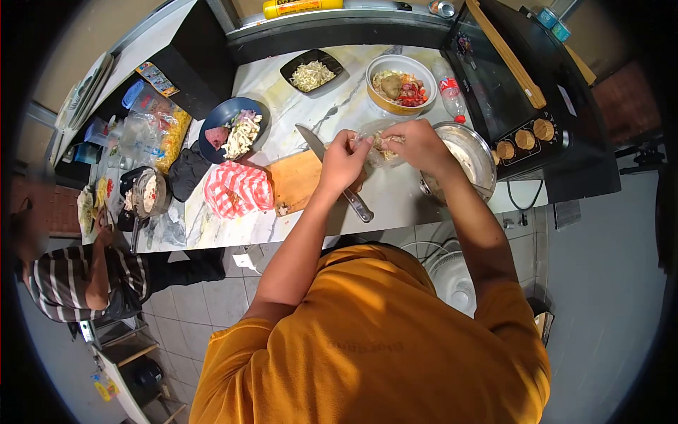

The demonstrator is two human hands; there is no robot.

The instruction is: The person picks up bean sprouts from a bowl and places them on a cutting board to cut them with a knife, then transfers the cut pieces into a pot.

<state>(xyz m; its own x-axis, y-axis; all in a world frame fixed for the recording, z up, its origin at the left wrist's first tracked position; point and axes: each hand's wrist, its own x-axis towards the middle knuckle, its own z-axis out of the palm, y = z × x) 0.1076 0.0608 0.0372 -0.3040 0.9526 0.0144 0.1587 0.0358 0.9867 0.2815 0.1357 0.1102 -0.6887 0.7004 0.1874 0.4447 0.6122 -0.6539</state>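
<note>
clear plastic bag (378, 141) sits between left hand (344, 161) and right hand (421, 145), both pinching it.

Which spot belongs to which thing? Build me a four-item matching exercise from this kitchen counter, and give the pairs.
Things:
1. red-and-white checked cloth
2. black square dish of pale shreds
3. round steel bowl
4. clear plastic bag

Places:
A. held between the left hand and the right hand
B. far side of the marble counter, left of the yellow bowl
C. next to the black oven
D. just left of the wooden cutting board

Pairs: 1-D, 2-B, 3-C, 4-A
</note>
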